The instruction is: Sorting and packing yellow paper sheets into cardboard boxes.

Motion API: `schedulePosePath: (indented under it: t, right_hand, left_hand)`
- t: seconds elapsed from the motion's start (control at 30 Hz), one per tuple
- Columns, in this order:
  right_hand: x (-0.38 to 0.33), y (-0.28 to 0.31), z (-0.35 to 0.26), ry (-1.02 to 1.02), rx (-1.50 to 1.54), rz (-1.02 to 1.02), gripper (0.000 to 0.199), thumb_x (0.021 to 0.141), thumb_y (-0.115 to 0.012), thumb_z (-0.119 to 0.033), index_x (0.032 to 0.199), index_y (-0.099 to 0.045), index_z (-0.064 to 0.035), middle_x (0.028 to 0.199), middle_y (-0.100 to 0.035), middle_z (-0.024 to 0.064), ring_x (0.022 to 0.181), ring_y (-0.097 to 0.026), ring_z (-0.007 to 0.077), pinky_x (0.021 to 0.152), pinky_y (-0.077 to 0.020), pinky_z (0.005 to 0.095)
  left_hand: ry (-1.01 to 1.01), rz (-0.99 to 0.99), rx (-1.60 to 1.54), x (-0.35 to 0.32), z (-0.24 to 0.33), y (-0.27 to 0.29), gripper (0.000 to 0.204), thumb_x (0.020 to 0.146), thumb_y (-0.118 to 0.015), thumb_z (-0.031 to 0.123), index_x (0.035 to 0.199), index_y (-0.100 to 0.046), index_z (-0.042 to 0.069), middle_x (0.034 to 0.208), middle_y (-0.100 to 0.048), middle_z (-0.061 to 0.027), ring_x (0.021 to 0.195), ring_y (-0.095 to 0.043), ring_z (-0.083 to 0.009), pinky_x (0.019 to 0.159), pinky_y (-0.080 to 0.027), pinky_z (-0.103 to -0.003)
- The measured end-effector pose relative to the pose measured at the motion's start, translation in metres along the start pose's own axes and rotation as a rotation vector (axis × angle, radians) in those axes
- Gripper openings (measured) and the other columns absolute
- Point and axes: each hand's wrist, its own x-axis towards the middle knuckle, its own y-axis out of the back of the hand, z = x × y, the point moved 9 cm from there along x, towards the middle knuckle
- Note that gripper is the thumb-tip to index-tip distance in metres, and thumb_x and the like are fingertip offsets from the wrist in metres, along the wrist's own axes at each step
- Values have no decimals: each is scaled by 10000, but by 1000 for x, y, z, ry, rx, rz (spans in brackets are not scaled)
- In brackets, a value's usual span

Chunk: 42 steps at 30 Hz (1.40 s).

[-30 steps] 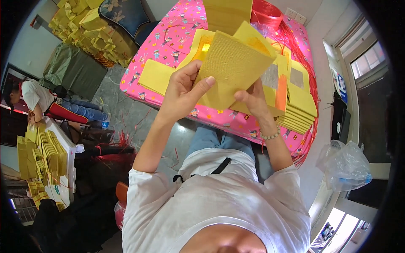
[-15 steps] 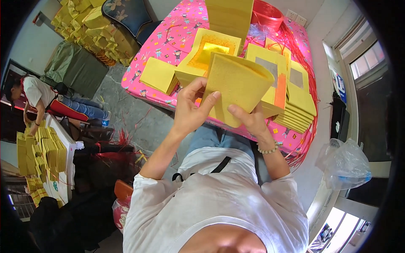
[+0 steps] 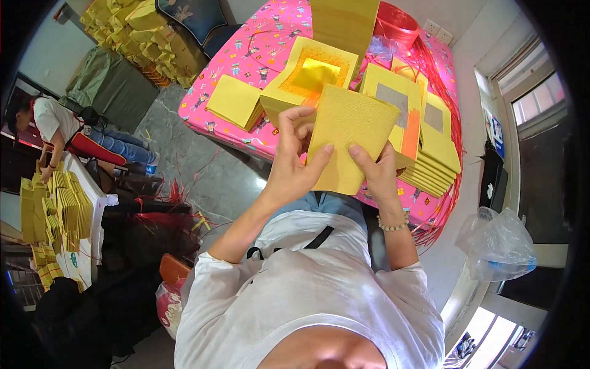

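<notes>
Between my two hands I hold a folded sheaf of yellow paper [image 3: 351,138] over the table's near edge. My left hand [image 3: 299,155] grips its left side, the thumb on the front and the fingers bent behind. On the lower right side my right hand [image 3: 378,169] presses with its thumb, its fingers mostly hidden behind the paper. Just beyond lies a stack of yellow paper with a gold foil square [image 3: 318,72] and an orange border. To the right is a stack with a grey foil panel [image 3: 391,98]. A smaller plain yellow stack [image 3: 233,100] sits at the left.
A pink patterned cloth [image 3: 206,117] covers the table. Red plastic strands [image 3: 452,141] hang down its right side by a red basin [image 3: 396,24]. Layered yellow bundles [image 3: 433,169] lie near the right edge. At far left a person [image 3: 58,126] handles yellow stacks on a white table [image 3: 92,212].
The sheaf has turned more upright and its front looks flatter, with less of a curl at the top right. Both hands shifted slightly with it, the right thumb now pointing up.
</notes>
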Motion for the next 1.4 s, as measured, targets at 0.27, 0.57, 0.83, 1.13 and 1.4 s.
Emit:
schedulePosePath:
  t: [0.27, 0.57, 0.83, 1.13, 1.4]
  right_hand:
    - [-6, -3, -3, 37, -107, -48, 367, 815, -672, -51, 1142, -519, 17, 1041, -627, 85, 922, -604, 137, 787, -499, 279]
    - [-10, -1, -3, -13, -129, -80, 361, 813, -671, -41, 1135, -521, 19, 1034, -628, 79, 912, -604, 135, 783, -497, 274]
    - [-12, -3, -3, 2, -103, -11, 339, 823, -667, -48, 1123, -524, 17, 1031, -629, 82, 908, -608, 130, 770, -501, 263]
    - [-15, -10, -8, -24, -82, 35, 306, 846, -650, -78, 1105, -528, 29, 1014, -635, 89, 883, -611, 120, 750, -505, 255]
    - [-2, -12, -6, -72, -184, 24, 345, 863, -638, -121, 1147, -520, 37, 1010, -631, 82, 880, -605, 120, 750, -496, 253]
  left_hand:
    - [89, -119, 65, -4, -15, -7, 385, 897, -500, 17, 1249, -344, 6, 1137, -547, -129, 1062, -514, -149, 875, -425, -278]
    - [94, -95, 3, -9, -11, -12, 320, 917, -475, 35, 1216, -366, 0, 1123, -544, -122, 1040, -502, -127, 837, -442, -269]
    - [49, -28, -28, -6, -17, -10, 272, 929, -471, 61, 1179, -390, -10, 1098, -542, -125, 1054, -472, -136, 901, -381, -277]
    - [107, -28, -70, -6, -26, -6, 254, 933, -482, 70, 1160, -404, -12, 1086, -536, -108, 1034, -471, -124, 889, -389, -268]
    - [228, -45, -148, 7, -37, 0, 287, 930, -491, 63, 1198, -408, -1, 1135, -538, -79, 1067, -498, -117, 893, -419, -271]
